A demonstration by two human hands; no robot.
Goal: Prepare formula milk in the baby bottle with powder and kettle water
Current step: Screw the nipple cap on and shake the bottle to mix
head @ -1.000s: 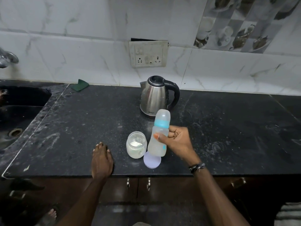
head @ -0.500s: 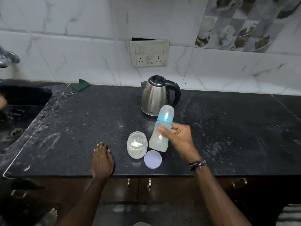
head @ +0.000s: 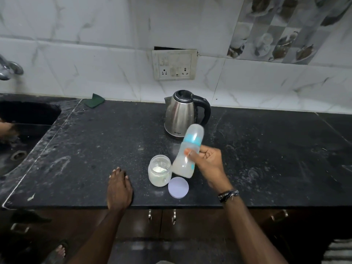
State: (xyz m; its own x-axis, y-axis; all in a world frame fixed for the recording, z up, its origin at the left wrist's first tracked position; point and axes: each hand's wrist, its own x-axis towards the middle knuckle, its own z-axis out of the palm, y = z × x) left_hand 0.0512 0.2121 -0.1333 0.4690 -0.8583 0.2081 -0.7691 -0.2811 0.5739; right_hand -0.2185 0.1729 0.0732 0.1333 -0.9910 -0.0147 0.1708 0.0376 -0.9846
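The translucent plastic baby bottle with the teal collar and clear cap (head: 187, 151), nearly upright 1 second ago, is now leaning with its capped top tipped further right, toward the kettle side. The right hand (head: 206, 161) gripping its middle is rotating with it, and the cloudy liquid is pooling toward the bottle's lower left.

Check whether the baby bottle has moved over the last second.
Yes. The baby bottle, held in the right hand, has tilted: its capped top has swung right across the kettle, from upright to leaning.
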